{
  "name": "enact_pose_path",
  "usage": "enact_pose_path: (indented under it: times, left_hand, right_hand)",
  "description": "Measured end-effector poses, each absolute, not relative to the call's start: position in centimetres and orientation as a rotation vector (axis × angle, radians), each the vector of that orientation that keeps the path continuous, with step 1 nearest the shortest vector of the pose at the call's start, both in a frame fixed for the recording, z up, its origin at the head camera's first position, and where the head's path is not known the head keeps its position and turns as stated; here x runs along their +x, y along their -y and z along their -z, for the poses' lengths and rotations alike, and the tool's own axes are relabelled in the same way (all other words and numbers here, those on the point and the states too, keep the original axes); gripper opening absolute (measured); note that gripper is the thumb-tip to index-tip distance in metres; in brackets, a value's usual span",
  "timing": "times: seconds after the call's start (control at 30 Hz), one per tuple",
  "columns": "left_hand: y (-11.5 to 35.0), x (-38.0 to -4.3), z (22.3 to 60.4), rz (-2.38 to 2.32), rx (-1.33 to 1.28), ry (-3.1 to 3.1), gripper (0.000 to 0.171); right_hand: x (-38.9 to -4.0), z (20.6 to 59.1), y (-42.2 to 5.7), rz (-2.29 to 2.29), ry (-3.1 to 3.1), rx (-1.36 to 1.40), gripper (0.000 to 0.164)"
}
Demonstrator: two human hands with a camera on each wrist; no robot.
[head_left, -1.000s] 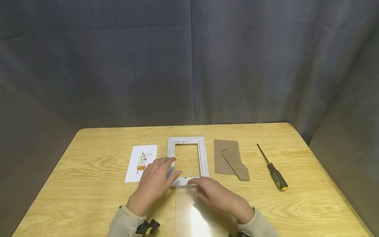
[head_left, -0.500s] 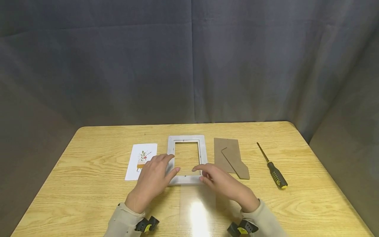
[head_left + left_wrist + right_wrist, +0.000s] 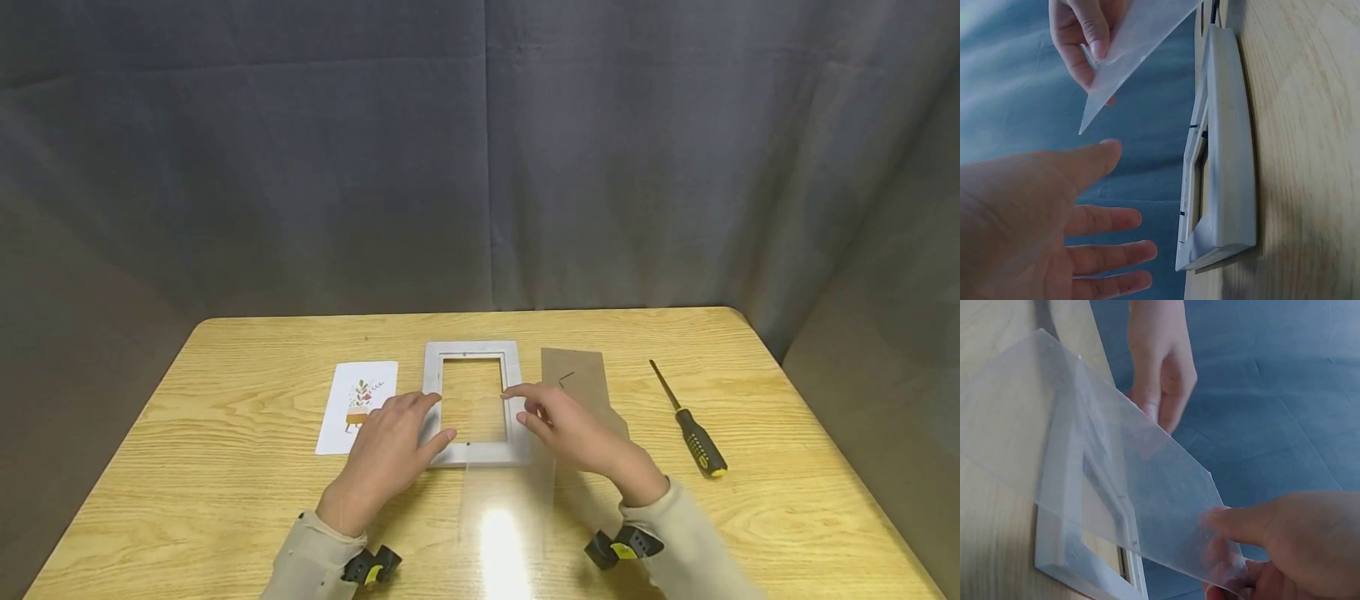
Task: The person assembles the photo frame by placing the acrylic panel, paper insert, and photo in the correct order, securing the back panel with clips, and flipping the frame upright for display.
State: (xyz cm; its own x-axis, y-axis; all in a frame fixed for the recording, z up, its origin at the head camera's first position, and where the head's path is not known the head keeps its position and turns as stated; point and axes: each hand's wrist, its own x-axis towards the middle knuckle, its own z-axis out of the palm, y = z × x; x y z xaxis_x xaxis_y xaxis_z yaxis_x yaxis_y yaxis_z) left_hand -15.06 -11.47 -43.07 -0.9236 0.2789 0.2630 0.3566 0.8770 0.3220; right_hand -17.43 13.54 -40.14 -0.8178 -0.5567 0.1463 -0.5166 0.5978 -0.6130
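A clear plastic sheet (image 3: 1166,500) is pinched by one end between the thumb and fingers of my right hand (image 3: 573,429). It slants above the lower part of a whitish picture frame (image 3: 487,454), seen very faintly in the head view. The frame lies on the table, its inner ledge and small dark tabs showing. At the frame's left side, my left hand (image 3: 390,446) hovers with fingers extended and holds nothing; the left wrist view shows it apart from both frame and sheet.
Left of the frame lies a white card (image 3: 347,387) with a plant print, partly behind my left hand. A brown backing board (image 3: 577,367) with a stand leg is partly covered by my right hand. Farther right rests a screwdriver (image 3: 700,442). A grey curtain (image 3: 480,167) hangs behind.
My right hand has moved forward and to the right, carrying the clear sheet, and now covers part of the backing board. My left hand has stayed nearly in place.
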Motion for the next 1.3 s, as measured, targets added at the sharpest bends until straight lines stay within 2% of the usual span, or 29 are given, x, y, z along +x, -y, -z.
enact_pose_path:
  times: [0.63, 1.3]
  left_hand:
    - [11.4, -15.0, 44.4, 0.476, -0.506, 3.026, 0.083]
    - [11.3, -15.2, 45.0, 0.460, -0.524, 3.042, 0.086]
  right_hand:
    - [-19.9, 39.3, -13.7, 1.042, -2.791, -0.853, 0.031]
    - [-20.7, 39.1, -13.5, 1.056, -2.819, -0.839, 0.030]
